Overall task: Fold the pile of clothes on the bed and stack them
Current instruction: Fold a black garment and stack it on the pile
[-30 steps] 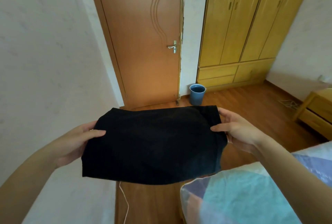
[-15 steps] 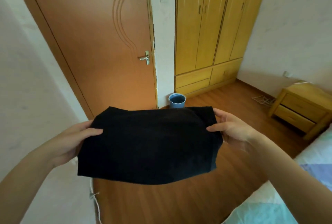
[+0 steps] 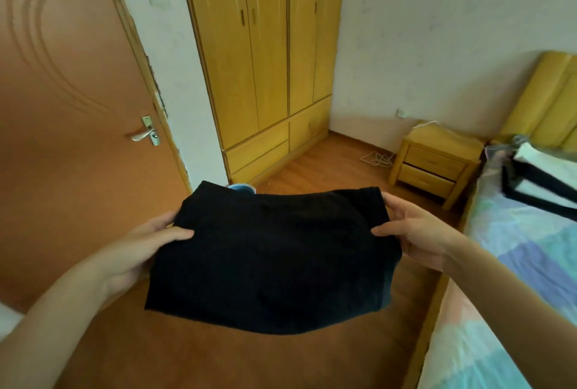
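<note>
A folded black garment (image 3: 271,260) hangs flat in the air in front of me, above the wooden floor. My left hand (image 3: 146,238) grips its left edge, thumb on top and fingers underneath. My right hand (image 3: 412,232) grips its right edge the same way. To the right lies the bed (image 3: 515,248) with a pastel patchwork sheet. Near its head sits a black and white piece of clothing (image 3: 543,182) beside the yellow headboard.
An orange door (image 3: 62,107) fills the left. A yellow wardrobe (image 3: 265,61) stands straight ahead, with a blue bin (image 3: 242,189) peeking over the garment. A wooden nightstand (image 3: 434,160) stands beside the bed, a white cable (image 3: 376,159) on the floor next to it.
My view has swung to the right: the door slid left, and the nightstand, bed and headboard came into sight. Both hands keep the same hold on the black garment.
</note>
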